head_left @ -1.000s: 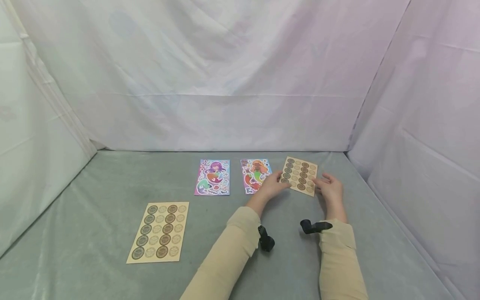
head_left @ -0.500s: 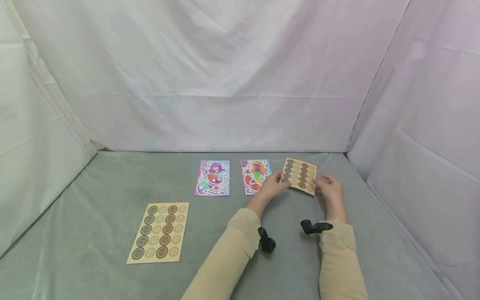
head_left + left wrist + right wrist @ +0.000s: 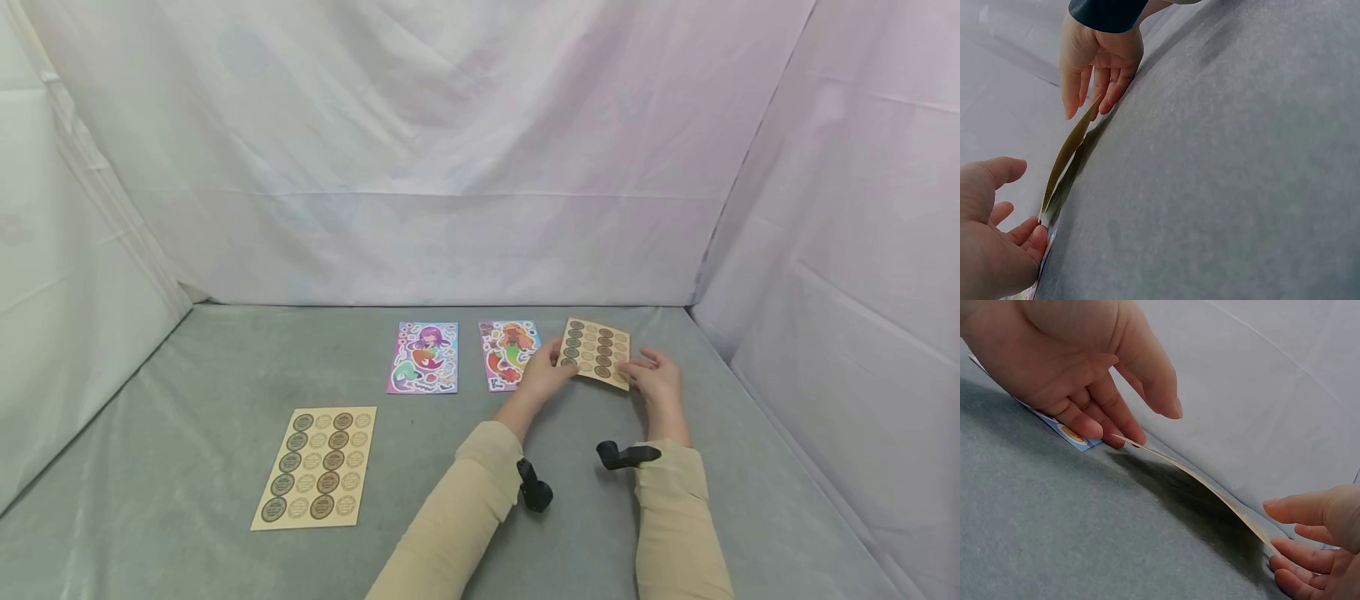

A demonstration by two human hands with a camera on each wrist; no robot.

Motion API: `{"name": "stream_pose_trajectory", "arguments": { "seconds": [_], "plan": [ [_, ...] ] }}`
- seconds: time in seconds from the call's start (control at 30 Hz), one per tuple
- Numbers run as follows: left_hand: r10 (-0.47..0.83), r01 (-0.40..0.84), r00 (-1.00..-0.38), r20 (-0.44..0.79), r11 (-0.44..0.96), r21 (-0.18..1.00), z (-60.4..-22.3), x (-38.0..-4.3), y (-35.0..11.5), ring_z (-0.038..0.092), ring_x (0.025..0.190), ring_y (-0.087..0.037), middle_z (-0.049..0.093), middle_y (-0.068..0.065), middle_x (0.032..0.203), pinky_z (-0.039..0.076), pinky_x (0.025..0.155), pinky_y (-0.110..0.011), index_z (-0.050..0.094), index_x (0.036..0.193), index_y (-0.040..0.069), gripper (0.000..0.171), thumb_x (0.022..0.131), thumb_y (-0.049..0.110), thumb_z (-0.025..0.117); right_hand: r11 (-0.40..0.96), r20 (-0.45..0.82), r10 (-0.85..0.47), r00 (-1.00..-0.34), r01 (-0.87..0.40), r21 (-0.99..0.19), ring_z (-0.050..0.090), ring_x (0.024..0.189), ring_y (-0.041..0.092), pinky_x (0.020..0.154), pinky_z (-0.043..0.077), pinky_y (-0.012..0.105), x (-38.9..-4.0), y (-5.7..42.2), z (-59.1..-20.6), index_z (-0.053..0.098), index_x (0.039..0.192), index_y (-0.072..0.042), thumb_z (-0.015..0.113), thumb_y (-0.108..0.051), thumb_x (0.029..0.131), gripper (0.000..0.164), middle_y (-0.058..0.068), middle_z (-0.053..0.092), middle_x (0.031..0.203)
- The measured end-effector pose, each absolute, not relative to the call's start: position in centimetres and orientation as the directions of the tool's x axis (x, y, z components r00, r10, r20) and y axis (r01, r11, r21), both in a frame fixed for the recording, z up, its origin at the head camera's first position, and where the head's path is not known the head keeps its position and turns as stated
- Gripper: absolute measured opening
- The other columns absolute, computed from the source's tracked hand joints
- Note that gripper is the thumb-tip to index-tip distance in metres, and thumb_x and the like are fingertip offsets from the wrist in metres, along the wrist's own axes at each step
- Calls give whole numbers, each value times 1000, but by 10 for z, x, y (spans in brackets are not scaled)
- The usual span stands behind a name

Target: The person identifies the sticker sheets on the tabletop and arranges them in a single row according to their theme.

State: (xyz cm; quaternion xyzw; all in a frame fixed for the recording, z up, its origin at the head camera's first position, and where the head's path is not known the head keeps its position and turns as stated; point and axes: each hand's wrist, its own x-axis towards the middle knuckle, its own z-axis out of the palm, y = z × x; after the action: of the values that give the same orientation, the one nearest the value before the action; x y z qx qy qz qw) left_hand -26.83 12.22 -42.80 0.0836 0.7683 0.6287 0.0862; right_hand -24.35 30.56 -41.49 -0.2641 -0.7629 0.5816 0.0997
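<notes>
A small tan sheet of round seal stickers [image 3: 594, 348] spans the space between both hands, bowed, with a dark shadow beneath it in the right wrist view. My left hand [image 3: 546, 371] touches its left edge with the fingertips; the thumb stands away from the sheet in the left wrist view [image 3: 1007, 170]. On the opposite edge, the fingertips of my right hand [image 3: 654, 383] touch the sheet, its thumb likewise apart in the right wrist view [image 3: 1297, 506]. Just behind the left hand lies a mermaid sticker sheet [image 3: 510, 346], partly covered by that hand.
Left of it lies a second mermaid sticker sheet [image 3: 423, 358] with purple hair on the figure. A larger tan sheet of round stickers [image 3: 315, 467] is at the front left. Grey cloth [image 3: 225, 358] covers the table; white curtains [image 3: 450, 167] enclose its back and sides.
The small tan sheet has bowed and its right edge has shifted slightly inward with the right hand. The other sheets stay where they were on the table.
</notes>
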Motion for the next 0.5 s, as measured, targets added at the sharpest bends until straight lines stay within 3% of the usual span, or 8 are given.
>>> {"name": "stream_pose_trajectory", "arguments": {
  "seconds": [0.23,0.5],
  "plan": [
    [199,24,-980,-18,210,977,-426,-268,125,57,98,-18,59,-8,116,49,84,-33,47,141,8,58,87,12,68,178,-155,536,-830,291,-940,55,108,27,73,44,24,-242,299,-411,38,146,-6,70,-7,86,69,20,54,131],
    [142,23,-990,-9,221,975,-423,-267,127,58,98,-18,58,-7,118,51,79,-29,49,138,9,55,87,10,69,149,-142,563,-814,269,-952,56,101,24,61,45,15,-243,295,-411,41,145,-6,70,1,82,69,20,55,128]
  ]
}}
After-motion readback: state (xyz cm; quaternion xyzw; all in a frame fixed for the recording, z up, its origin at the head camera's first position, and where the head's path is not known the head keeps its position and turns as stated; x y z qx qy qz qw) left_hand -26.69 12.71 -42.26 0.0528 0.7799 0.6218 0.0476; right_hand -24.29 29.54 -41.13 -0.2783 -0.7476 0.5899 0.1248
